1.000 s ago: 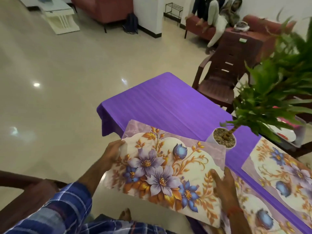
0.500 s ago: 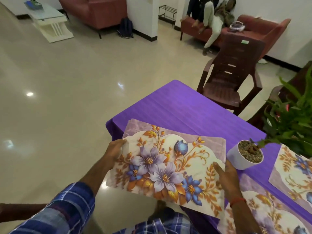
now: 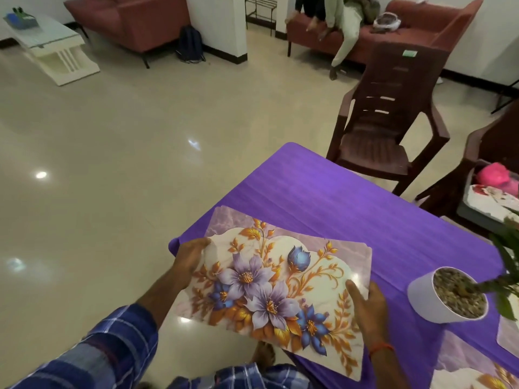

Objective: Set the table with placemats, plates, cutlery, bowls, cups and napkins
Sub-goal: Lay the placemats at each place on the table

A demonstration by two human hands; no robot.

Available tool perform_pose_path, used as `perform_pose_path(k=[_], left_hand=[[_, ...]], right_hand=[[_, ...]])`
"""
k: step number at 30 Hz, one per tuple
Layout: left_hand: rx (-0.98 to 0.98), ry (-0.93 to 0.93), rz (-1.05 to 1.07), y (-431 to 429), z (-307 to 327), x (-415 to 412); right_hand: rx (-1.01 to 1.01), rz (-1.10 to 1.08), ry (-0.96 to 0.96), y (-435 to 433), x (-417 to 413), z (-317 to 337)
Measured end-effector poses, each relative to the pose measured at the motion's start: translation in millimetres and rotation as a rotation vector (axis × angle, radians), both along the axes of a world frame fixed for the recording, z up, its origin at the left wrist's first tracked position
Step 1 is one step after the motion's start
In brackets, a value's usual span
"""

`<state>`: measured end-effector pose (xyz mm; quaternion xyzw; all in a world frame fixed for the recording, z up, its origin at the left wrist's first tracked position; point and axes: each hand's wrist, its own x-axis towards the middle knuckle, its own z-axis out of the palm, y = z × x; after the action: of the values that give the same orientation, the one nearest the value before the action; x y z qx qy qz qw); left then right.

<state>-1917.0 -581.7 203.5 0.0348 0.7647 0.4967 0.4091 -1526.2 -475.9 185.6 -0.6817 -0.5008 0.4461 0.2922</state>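
As left hand (image 3: 191,262) (9 o'clock edge) and right hand (image 3: 365,304) (4 o'clock edge) grip the floral placemat (image 3: 280,276), placemat-laying seems current; next call: lowering it flat onto table (image 3: 323,192), 12 o'clock.

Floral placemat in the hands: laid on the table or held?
Held: left hand and right hand grip the placemat by its ends; near corner overhangs the floor. Far-edge contact with tablecloth: cannot tell.

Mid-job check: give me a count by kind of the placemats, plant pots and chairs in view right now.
Floral placemats: 3, the held placemat, the corner placemat and the edge placemat.
Plant pots: 1, the white pot.
Brown chairs: 2, the far chair and the right chair.
Total: 6.
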Motion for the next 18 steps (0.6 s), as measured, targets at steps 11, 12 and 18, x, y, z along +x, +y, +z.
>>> perform_pose_path(k=[11, 12, 18], left_hand=[[0.003, 0.105, -0.146, 55, -21, -59], [0.011, 0.114, -0.164, 60, -22, -63], [0.029, 0.176, -0.318, 91, -28, -83]], right_hand=[[-0.035, -0.059, -0.115, 31, -32, -5], [-0.038, -0.076, -0.107, 31, -35, -3], [-0.046, -0.243, -0.099, 27, -42, 2]])
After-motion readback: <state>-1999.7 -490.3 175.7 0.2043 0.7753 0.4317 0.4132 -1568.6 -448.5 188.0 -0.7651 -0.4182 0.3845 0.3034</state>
